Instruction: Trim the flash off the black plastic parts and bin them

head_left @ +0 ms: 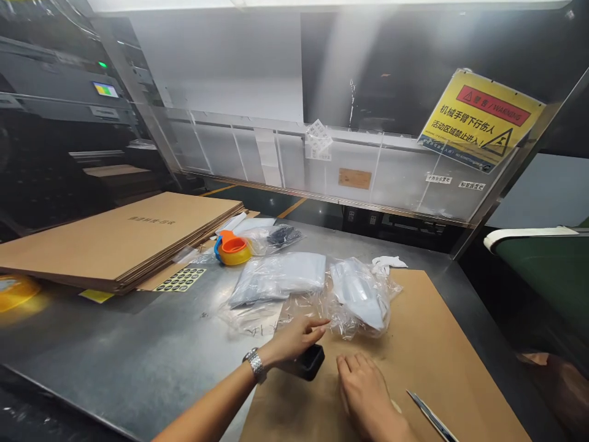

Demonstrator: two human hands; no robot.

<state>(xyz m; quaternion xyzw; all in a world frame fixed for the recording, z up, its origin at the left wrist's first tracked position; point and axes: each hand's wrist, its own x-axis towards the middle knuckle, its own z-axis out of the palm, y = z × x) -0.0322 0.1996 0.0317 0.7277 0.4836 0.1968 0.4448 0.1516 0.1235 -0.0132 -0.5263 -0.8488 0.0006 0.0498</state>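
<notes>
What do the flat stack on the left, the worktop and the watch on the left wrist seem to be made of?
Flat stack: likely corrugated cardboard, matt brown, with layered edges.
Worktop: probably bare metal, dull grey with soft, blurry reflections.
Watch: seemingly polished metal, its silvery linked band glinting, though coated plastic can't be excluded.

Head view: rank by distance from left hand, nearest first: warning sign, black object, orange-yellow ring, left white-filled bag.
1. Black object, right by the left hand
2. Left white-filled bag, just beyond
3. Orange-yellow ring, beyond, leftward
4. Warning sign, far right, high
</notes>
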